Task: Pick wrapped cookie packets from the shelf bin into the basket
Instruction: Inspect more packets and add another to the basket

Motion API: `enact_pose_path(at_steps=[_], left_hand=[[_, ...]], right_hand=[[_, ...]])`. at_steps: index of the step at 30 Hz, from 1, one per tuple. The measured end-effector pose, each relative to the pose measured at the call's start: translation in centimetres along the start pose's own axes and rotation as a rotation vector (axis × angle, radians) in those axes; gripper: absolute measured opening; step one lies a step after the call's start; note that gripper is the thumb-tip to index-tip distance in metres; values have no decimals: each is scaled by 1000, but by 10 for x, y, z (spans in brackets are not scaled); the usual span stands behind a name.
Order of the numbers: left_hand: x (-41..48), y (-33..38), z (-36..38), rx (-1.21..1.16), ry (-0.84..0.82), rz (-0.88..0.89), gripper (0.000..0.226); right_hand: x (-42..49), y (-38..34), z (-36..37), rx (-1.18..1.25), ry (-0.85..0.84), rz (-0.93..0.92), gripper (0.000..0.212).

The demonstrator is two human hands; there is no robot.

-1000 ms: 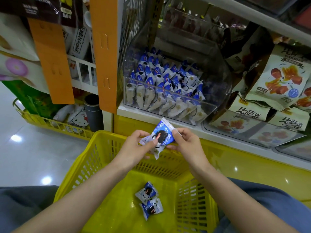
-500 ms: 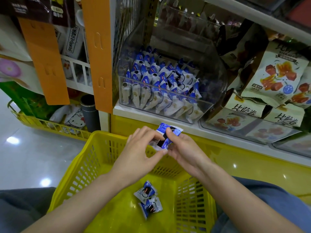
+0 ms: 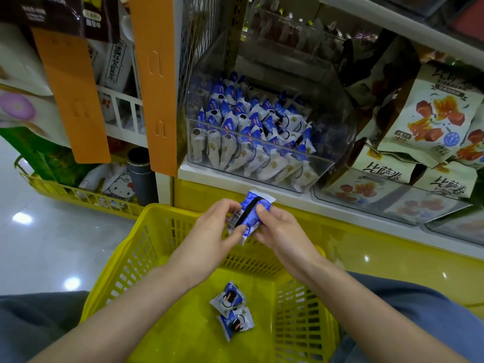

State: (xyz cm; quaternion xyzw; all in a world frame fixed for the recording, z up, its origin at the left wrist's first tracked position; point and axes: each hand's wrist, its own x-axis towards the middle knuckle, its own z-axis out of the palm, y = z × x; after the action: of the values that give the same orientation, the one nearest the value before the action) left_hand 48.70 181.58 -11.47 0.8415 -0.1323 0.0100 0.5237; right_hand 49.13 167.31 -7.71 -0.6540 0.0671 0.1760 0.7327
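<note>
Basket (image 3: 157, 213): yellow and slatted, mouth up, directly under both hands. It makes a wide target, so little aiming is needed. Best to lower past the far rim before letting go, so the packet doesn't clip the rim.

Shelf bin (image 3: 262, 155): clear-walled, on the white shelf (image 3: 209, 176) above and behind the basket, full of rows of blue-and-white packets.

Left hand (image 3: 212, 239) and right hand (image 3: 282, 231): both over the basket's far rim, the fingers (image 3: 222, 205) of each pinching the same packet. One hand should let go first and the other do the drop.

Held packet (image 3: 252, 213): pinched between the hands, barcode end toward the left, above the basket wall and not yet in.

Two packets (image 3: 230, 310): on the basket floor, touching each other.

Hard to make out:
- The bin's rear is lost in glare, so the packets can't be counted.
- The packet print is too small to read.
- The fingers cover the underside of the held packet, so the wrap's condition can't be judged.
- The arms and the frame edge cut off the basket's near rim.
</note>
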Motion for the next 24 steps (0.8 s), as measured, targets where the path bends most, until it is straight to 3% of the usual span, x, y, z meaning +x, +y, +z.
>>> enact_pose_path(at_steps=[6, 19, 24], left_hand=[[1, 2, -4, 56, -52, -1, 28], [0, 11, -14, 402, 27, 29, 23], [-1, 10, -15, 466, 52, 64, 18]], right_hand=[[2, 5, -1, -102, 61, -56, 28], [0, 14, 6, -327, -57, -162, 18], [-1, 13, 5, -509, -76, -246, 28]])
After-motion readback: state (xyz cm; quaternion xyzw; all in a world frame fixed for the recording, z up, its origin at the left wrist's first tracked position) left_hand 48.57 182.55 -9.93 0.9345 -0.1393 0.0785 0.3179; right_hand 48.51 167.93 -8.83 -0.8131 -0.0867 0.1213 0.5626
